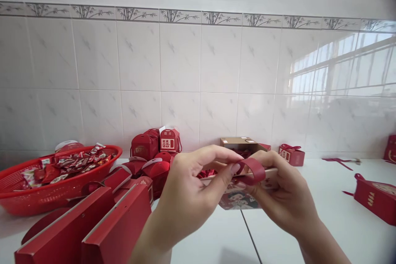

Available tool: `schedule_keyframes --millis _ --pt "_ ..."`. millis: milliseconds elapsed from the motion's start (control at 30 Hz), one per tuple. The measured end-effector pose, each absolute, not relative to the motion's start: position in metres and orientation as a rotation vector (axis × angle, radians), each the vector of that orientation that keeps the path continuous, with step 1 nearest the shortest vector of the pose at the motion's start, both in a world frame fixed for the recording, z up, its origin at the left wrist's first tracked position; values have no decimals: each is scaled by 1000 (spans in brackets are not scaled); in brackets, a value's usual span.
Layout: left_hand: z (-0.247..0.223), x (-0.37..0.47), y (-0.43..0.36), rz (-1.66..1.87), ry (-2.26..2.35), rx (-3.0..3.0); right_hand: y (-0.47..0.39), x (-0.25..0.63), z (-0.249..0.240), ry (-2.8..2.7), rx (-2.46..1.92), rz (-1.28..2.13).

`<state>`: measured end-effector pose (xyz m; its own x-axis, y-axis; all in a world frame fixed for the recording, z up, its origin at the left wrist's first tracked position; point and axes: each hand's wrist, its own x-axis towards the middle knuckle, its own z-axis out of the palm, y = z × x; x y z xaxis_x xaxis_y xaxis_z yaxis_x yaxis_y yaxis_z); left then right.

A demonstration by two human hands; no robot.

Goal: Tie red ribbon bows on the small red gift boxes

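Both hands are raised at centre right over the white table, around a small gift box [236, 201] with a cartoon figure printed on its side. A dark red ribbon [256, 172] curls in a loop above the box top. With thumb and forefinger, my left hand [201, 181] pinches the ribbon at the loop's left side. My right hand [280, 194] is closed on the box's right edge, its thumb below the loop. The fingers cover much of the box, and its far side is hidden.
At left, a red plastic basket [46, 202] holds wrapped candies [78, 165]. Two big red boxes [116, 225] stand before it. Several small red gift boxes [145, 146] are stacked near the tiled wall. A brown carton [238, 141] sits behind my hands; a red box [375, 198] lies far right.
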<state>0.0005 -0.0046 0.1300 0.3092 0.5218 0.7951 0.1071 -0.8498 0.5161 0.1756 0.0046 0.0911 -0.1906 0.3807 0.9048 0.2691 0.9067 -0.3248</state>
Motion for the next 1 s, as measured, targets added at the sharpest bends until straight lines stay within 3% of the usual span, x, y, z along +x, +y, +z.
schedule_keyframes --millis 400,1000 --pt "127 -4 -1 1457 324 2419 4 181 101 -1652 -231 -535" --pt "133 -5 0 1464 76 2654 -15 184 108 -1749 -116 -381"
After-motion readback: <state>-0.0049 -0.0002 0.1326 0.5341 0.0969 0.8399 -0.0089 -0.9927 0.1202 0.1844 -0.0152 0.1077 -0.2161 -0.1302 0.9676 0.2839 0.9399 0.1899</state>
